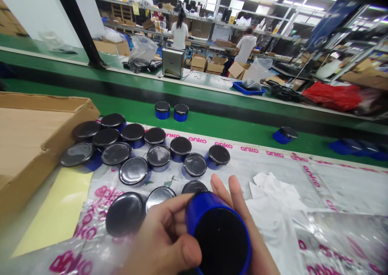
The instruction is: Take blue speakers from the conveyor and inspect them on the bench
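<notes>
1. bottom centre of the frame: blue round speaker (220, 236), dark face turned toward the camera, tilted, held up off the counter (348, 186).
2. left hand (160, 236) at bottom centre-left: fingers curled around the speaker's left side, thumb pressed on its lower left rim; closed on it.
3. right hand (242, 214) behind and under the speaker: two fingertips showing above its upper right rim, palm cradling the right side; closed on it too.
4. centre-left of the frame: cluster of black-topped blue speakers (133, 149) standing upright on the counter, packed close, several touching, the nearest ones just beside the left hand.
5. under the cluster: clear plastic sheet printed with pink lettering (303, 174), spread across the counter.
6. right of the hands: crumpled white paper sheets (273, 194) lying on the plastic.
7. left edge: open cardboard box (33, 133), with a yellow sheet (57, 210) flat below it.
8. middle band: green conveyor belt (230, 127) carrying two upright speakers (171, 111) at centre and one tilted speaker (284, 135) further right.
9. upper centre: two people in white tops (212, 40) standing at the far line, backs turned, among shelves and boxes.
</notes>
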The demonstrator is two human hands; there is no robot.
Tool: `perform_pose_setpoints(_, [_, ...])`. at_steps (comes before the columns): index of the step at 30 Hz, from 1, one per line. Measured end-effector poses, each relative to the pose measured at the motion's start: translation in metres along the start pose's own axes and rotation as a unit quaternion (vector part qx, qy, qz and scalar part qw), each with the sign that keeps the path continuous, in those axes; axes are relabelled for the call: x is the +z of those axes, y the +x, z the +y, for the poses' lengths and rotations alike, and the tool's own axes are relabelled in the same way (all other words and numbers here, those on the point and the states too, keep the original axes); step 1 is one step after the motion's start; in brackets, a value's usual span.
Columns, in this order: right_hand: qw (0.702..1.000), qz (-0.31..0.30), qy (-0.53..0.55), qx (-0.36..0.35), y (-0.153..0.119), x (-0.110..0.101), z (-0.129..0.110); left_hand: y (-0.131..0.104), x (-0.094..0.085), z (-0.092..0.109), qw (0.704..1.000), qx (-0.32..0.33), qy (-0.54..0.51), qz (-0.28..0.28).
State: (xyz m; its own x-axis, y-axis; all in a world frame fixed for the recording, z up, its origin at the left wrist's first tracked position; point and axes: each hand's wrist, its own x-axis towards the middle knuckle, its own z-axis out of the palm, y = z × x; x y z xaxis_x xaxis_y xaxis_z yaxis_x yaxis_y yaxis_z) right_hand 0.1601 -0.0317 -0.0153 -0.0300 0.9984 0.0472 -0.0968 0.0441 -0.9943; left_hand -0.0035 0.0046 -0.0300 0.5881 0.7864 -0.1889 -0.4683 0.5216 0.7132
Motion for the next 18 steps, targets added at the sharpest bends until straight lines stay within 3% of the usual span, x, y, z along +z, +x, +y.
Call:
perform_pose_setpoints(3, [1.000,0.006,0.014,0.005,-0.001,0.001,0.002,-0.001,0.001,0.001,1.000,-0.005,-0.010,-0.008])
perform_pose_setpoints(6, [1.000,0.005,0.026,0.012,-0.002,0.003,0.000,-0.003,0.006,0.004,0.999,0.001,-0.006,0.036])
perform_pose_setpoints(12, [0.997,-0.006,0.070,0.035,-0.005,0.008,-0.009,-0.006,0.014,0.005,0.996,0.016,0.043,0.072])
perform_pose_setpoints(18, [0.997,-0.004,0.058,0.051,-0.007,0.006,-0.004,-0.009,0.024,0.004,0.987,0.034,0.070,0.139])
